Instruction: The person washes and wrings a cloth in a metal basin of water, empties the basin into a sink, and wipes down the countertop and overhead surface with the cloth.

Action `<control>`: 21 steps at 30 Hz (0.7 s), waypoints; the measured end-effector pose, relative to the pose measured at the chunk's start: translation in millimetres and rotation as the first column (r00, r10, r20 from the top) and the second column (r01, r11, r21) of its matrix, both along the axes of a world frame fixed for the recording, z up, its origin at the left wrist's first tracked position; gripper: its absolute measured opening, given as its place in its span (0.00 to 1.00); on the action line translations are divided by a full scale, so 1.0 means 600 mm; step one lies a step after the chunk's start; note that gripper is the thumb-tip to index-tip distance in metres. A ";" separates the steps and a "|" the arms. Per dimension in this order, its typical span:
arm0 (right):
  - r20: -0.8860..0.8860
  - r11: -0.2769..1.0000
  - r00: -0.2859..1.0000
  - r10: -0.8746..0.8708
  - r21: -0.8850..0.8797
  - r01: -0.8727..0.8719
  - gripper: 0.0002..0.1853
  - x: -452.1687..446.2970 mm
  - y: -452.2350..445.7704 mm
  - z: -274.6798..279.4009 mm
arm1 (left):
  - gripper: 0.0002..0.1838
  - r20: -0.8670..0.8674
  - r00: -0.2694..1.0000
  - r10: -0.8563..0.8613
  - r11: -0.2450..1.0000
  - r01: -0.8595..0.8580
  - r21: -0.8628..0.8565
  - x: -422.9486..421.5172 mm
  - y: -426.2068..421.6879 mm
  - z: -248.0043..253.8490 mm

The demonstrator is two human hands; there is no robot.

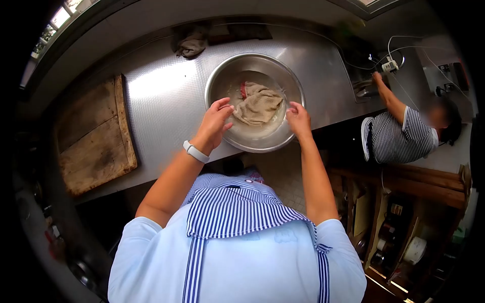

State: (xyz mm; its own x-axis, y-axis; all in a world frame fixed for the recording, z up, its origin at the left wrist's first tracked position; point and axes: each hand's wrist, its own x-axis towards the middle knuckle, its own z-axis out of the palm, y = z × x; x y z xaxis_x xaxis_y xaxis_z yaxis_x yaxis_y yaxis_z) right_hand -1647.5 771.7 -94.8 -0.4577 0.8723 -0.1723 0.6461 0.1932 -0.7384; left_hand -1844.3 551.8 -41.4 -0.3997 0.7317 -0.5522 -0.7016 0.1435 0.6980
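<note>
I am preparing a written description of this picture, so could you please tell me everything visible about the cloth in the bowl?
The cloth is beige-brown and coarse-looking, with a red patch at its upper-left edge. It lies crumpled and folded in cloudy liquid inside the round metal bowl; its underside is hidden. The left hand and right hand are on either side, neither gripping it; whether the left fingertips touch its edge is unclear.

A crumpled beige cloth (258, 107) with red at one edge lies in the middle of the bowl (252, 63); the bowl is round, silvery metal, upright, with cloudy water (254, 132) inside.
</note>
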 end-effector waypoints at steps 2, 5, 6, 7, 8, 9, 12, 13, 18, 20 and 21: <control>0.070 0.978 0.977 0.203 0.039 -0.206 0.22 -0.014 -0.023 0.002 | 0.29 0.069 0.996 0.061 0.997 -0.058 -0.045 0.017 0.019 -0.014; 0.111 0.824 0.876 0.469 0.303 -0.479 0.23 -0.038 -0.036 -0.047 | 0.31 0.244 0.961 0.133 0.987 -0.107 -0.118 0.037 0.055 -0.035; 0.130 0.727 0.830 0.542 0.423 -0.541 0.23 -0.047 -0.038 -0.065 | 0.32 0.300 0.940 0.160 0.981 -0.119 -0.151 0.040 0.065 -0.041; 0.204 0.719 0.816 0.541 0.391 -0.575 0.23 -0.055 -0.049 -0.068 | 0.35 0.379 0.909 0.170 0.982 -0.124 -0.143 0.041 0.073 -0.063; 0.278 0.711 0.796 0.537 0.358 -0.605 0.23 -0.059 -0.067 -0.071 | 0.35 0.406 0.881 0.243 0.960 -0.160 -0.229 0.043 0.083 -0.084; 0.350 0.704 0.771 0.531 0.324 -0.632 0.24 -0.064 -0.084 -0.073 | 0.36 0.426 0.848 0.316 0.931 -0.190 -0.313 0.044 0.092 -0.100; 0.569 0.621 0.596 0.567 0.181 -0.763 0.19 -0.085 -0.110 -0.076 | 0.29 0.383 0.815 0.436 0.836 -0.209 -0.507 0.053 0.115 -0.134; 0.454 0.663 0.625 0.635 0.097 -0.743 0.17 -0.086 -0.104 -0.087 | 0.27 0.389 0.812 0.435 0.830 -0.193 -0.524 0.054 0.117 -0.142; -0.202 0.719 0.912 0.358 -0.564 -0.407 0.07 -0.106 -0.084 -0.098 | 0.15 0.389 0.856 0.340 0.849 -0.101 -0.519 0.050 0.121 -0.110; -0.332 0.686 0.884 0.329 -0.559 -0.466 0.07 -0.108 -0.074 -0.059 | 0.18 0.474 0.794 0.382 0.851 -0.101 -0.516 0.040 0.126 -0.144; -0.397 0.675 0.856 0.332 -0.534 -0.510 0.07 -0.109 -0.070 -0.037 | 0.20 0.530 0.752 0.392 0.864 -0.103 -0.493 0.037 0.130 -0.141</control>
State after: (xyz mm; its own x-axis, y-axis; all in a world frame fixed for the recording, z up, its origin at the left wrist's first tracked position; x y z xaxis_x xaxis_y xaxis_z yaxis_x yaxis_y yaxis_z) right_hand -1713.1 729.9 -116.9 -0.8517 0.3229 -0.4127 0.3874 -0.1423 -0.9109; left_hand -1821.8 629.9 -125.9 -0.0160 0.3008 -0.9535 -0.9968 0.0695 0.0387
